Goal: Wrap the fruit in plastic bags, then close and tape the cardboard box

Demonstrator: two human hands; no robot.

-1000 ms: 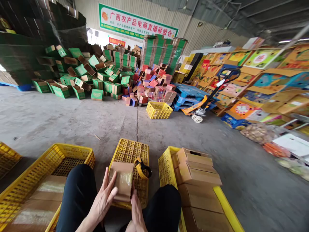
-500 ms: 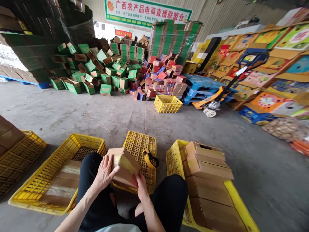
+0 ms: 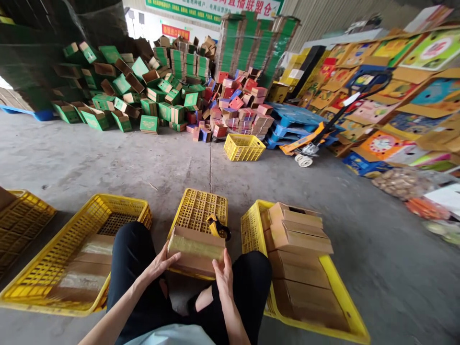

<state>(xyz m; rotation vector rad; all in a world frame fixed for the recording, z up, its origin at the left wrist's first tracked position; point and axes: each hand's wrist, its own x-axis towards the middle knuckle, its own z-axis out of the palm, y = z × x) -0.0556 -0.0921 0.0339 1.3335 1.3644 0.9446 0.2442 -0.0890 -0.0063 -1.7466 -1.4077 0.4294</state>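
Observation:
A cardboard box [image 3: 196, 253] with a shiny strip of yellowish tape along it lies level in front of my knees, at the near end of an upturned yellow crate [image 3: 201, 207]. My left hand [image 3: 161, 263] grips its left end, thumb on the near face. At the right end my right hand [image 3: 223, 271] presses with thumb and fingers. Whether the box rests on the crate or is held just above it, I cannot tell. Just behind the box, a yellow-and-black tape dispenser [image 3: 217, 227] lies on the crate.
To my left, a yellow crate [image 3: 77, 240] contains taped boxes. Another crate [image 3: 354, 314] to my right is filled with stacked brown boxes. Farther off are a yellow basket [image 3: 244, 148], a pallet jack [image 3: 305, 148], blue pallets [image 3: 293, 120] and heaped green boxes [image 3: 149, 123].
The box has turned from a tilted, angled pose to lying level and crosswise, nearer me. My left hand slid from its upper side to the left end; my right hand moved to the right end.

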